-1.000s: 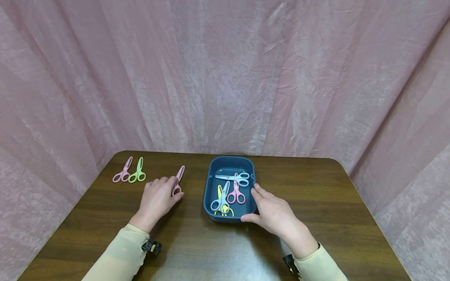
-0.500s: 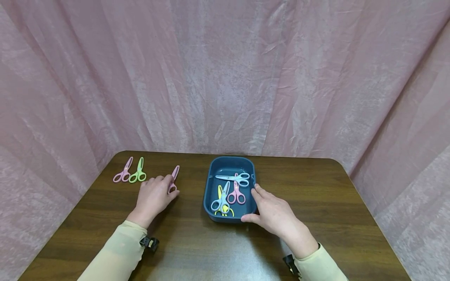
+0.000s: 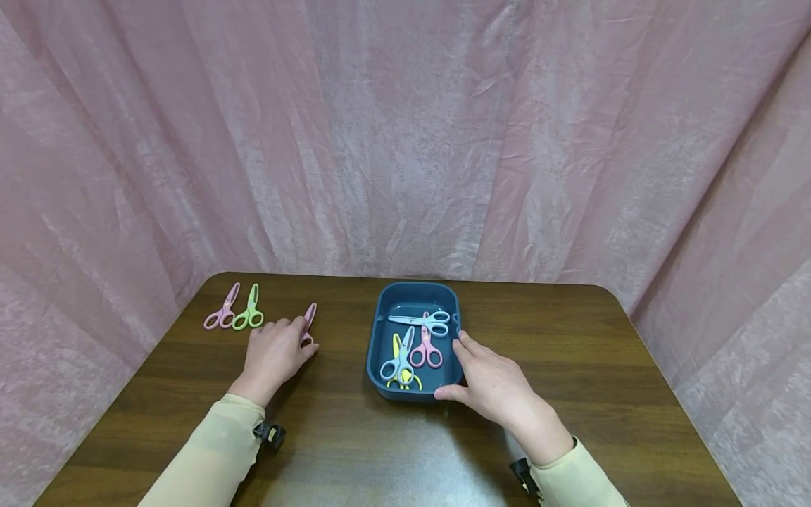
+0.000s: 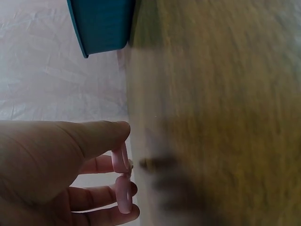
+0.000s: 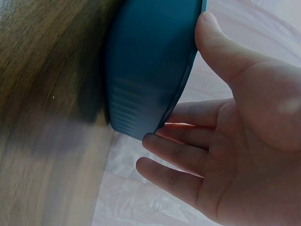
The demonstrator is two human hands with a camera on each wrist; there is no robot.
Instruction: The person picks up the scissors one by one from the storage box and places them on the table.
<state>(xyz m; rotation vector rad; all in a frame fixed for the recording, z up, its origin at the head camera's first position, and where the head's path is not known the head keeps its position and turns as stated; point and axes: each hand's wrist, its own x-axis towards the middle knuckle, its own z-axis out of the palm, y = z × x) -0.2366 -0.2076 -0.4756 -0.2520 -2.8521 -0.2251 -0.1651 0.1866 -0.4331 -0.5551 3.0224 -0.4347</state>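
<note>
My left hand point(image 3: 272, 357) pinches a pair of pink scissors point(image 3: 310, 314) by the handles, left of a blue tray point(image 3: 415, 396). In the left wrist view the pink handle loops point(image 4: 123, 195) sit between thumb and fingers, slightly off the tabletop. The hand covers part of the scissors in the head view. My right hand point(image 3: 497, 384) rests against the tray's right side and front corner, with thumb and fairly straight fingers at the rim, as the right wrist view also shows. Inside the tray lie light blue scissors point(image 3: 437, 324), pink scissors point(image 3: 425, 350), a second light blue pair point(image 3: 398, 367) and yellow scissors point(image 3: 396, 343).
Another pair of pink scissors point(image 3: 225, 310) and a pair of green scissors point(image 3: 252, 310) lie side by side at the far left of the wooden table point(image 3: 551, 338). A pink curtain point(image 3: 405, 141) hangs behind the table's back edge.
My left hand has moved a little left with the pink scissors, closer to the green pair and farther from the tray. The right hand and the tray have stayed put.
</note>
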